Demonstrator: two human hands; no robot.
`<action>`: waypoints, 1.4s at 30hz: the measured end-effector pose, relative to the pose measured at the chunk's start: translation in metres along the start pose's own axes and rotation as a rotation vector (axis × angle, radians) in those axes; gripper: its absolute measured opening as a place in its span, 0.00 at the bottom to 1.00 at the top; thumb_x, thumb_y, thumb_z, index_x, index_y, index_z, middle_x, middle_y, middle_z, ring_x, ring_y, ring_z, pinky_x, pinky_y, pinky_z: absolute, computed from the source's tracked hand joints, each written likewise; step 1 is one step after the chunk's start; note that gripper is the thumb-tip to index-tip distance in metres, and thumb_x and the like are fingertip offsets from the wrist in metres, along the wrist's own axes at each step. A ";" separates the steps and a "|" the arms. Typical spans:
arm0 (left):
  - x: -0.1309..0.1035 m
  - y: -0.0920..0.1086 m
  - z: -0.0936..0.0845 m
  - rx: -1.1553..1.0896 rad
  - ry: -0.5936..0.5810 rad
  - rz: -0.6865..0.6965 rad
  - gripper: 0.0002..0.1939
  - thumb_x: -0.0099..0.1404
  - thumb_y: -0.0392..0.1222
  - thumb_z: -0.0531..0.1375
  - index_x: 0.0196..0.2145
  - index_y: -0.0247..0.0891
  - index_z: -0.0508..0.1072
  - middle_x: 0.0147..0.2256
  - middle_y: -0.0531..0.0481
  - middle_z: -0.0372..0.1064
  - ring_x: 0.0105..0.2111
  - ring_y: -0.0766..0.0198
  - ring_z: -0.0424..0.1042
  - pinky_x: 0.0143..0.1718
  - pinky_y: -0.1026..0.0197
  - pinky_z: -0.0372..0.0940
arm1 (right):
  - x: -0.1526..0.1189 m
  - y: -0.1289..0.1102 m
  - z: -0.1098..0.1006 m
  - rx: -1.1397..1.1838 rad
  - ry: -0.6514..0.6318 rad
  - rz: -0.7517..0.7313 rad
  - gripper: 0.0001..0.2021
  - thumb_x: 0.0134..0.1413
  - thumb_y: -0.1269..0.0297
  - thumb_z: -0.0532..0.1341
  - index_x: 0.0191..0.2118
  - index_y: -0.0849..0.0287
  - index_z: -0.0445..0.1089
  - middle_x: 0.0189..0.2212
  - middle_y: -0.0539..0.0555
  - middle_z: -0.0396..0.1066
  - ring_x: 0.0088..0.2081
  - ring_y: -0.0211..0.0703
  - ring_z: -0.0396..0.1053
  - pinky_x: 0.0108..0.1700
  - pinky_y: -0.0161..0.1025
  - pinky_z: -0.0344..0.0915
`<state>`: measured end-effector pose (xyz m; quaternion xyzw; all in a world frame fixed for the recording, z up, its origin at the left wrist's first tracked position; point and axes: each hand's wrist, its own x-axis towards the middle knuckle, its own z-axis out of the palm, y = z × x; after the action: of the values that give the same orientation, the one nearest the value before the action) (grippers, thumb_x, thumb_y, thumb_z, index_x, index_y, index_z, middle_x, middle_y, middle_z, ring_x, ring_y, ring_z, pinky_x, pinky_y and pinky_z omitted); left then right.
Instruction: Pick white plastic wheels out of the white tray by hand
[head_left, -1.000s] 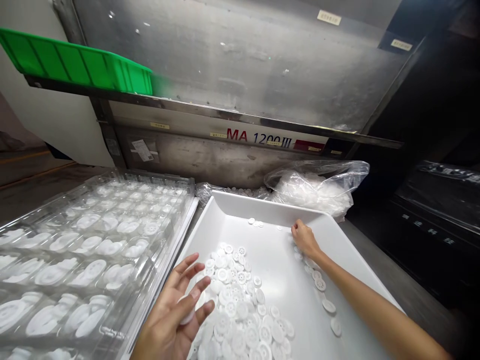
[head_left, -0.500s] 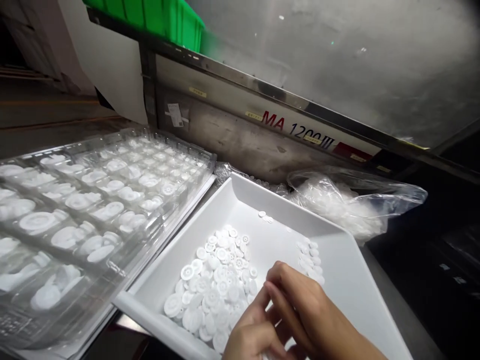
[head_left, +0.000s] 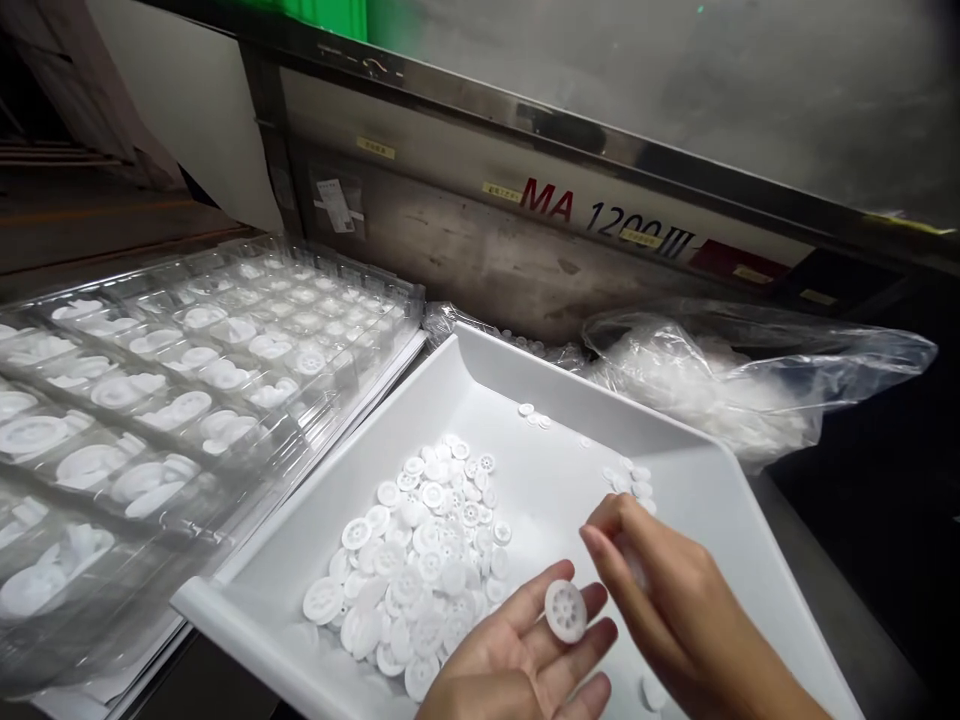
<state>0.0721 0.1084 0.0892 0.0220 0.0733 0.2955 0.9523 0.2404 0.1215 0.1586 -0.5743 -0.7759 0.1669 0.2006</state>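
My left hand (head_left: 525, 650) is palm up over the white tray (head_left: 277, 520). On its fingers lies a small round white plastic wheel (head_left: 565, 611) with a ring of holes. Just to the right, my right hand (head_left: 667, 580) is curled with thumb and fingers together; a bit of a white piece shows inside the curl, mostly hidden. Left of my hands, a heap of similar white wheels (head_left: 420, 560) fills that side of the tray. A smaller group of white discs (head_left: 634, 480) lies beyond my right hand, and a few tiny discs (head_left: 534, 416) sit near the back wall.
To the left, clear plastic blister trays (head_left: 300, 440) hold white parts in their pockets. A clear bag of white pieces (head_left: 720, 390) lies behind the tray on the right. A machine marked MA 1200III (head_left: 450, 210) stands at the back, with a green crate (head_left: 330, 15) on top.
My hands have come apart from being close together. The left has opened palm up with the wheel showing on its fingers; the right has shifted right. The camera view has moved slightly.
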 end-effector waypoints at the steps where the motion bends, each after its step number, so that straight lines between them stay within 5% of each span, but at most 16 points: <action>1: -0.001 0.001 -0.001 0.005 0.001 -0.008 0.38 0.41 0.19 0.54 0.48 0.48 0.75 0.54 0.51 0.69 0.58 0.59 0.64 0.54 0.60 0.60 | -0.001 0.000 -0.005 0.007 -0.003 0.011 0.12 0.70 0.58 0.46 0.32 0.53 0.55 0.24 0.44 0.61 0.24 0.33 0.62 0.26 0.32 0.60; 8: -0.012 0.001 0.018 -0.087 0.021 0.140 0.36 0.44 0.22 0.55 0.54 0.34 0.71 0.56 0.44 0.68 0.61 0.54 0.59 0.63 0.54 0.51 | -0.013 -0.003 -0.014 -0.006 -0.266 0.082 0.11 0.68 0.57 0.48 0.32 0.53 0.56 0.26 0.44 0.64 0.24 0.33 0.63 0.26 0.34 0.59; 13: -0.017 0.001 0.027 -0.107 0.118 0.152 0.47 0.45 0.21 0.52 0.65 0.25 0.48 0.58 0.40 0.65 0.61 0.54 0.59 0.66 0.50 0.47 | -0.011 -0.002 -0.014 0.150 -0.416 0.165 0.08 0.67 0.58 0.49 0.35 0.53 0.56 0.35 0.44 0.68 0.32 0.31 0.66 0.31 0.32 0.61; 18: -0.015 0.002 0.029 -0.096 0.127 0.139 0.52 0.44 0.22 0.53 0.66 0.25 0.37 0.58 0.39 0.65 0.60 0.55 0.60 0.67 0.50 0.44 | -0.006 -0.005 -0.017 0.172 -0.414 0.131 0.06 0.66 0.61 0.51 0.36 0.52 0.58 0.35 0.43 0.68 0.33 0.29 0.66 0.31 0.28 0.60; 28: -0.017 0.003 0.028 -0.077 0.155 0.135 0.51 0.45 0.23 0.52 0.66 0.29 0.37 0.59 0.41 0.64 0.61 0.57 0.59 0.66 0.52 0.46 | -0.010 -0.005 -0.023 0.262 -0.385 0.121 0.05 0.68 0.58 0.51 0.40 0.47 0.61 0.38 0.39 0.71 0.38 0.28 0.69 0.39 0.25 0.62; 36: -0.012 0.001 0.030 -0.086 0.124 0.124 0.52 0.43 0.21 0.51 0.66 0.28 0.35 0.55 0.41 0.69 0.61 0.58 0.60 0.65 0.55 0.51 | -0.011 0.000 -0.001 -0.010 -0.317 0.172 0.18 0.68 0.47 0.42 0.32 0.51 0.53 0.20 0.45 0.65 0.19 0.38 0.64 0.20 0.35 0.56; 42: -0.015 0.000 0.032 -0.098 0.137 0.121 0.50 0.47 0.20 0.50 0.67 0.31 0.37 0.56 0.44 0.69 0.60 0.56 0.61 0.62 0.57 0.55 | -0.006 -0.003 -0.001 -0.124 -0.281 0.116 0.19 0.68 0.48 0.40 0.34 0.52 0.58 0.20 0.48 0.65 0.19 0.43 0.62 0.20 0.38 0.54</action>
<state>0.0646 0.1000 0.1227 -0.0406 0.1220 0.3564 0.9255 0.2397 0.1148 0.1601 -0.6005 -0.7706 0.2087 0.0441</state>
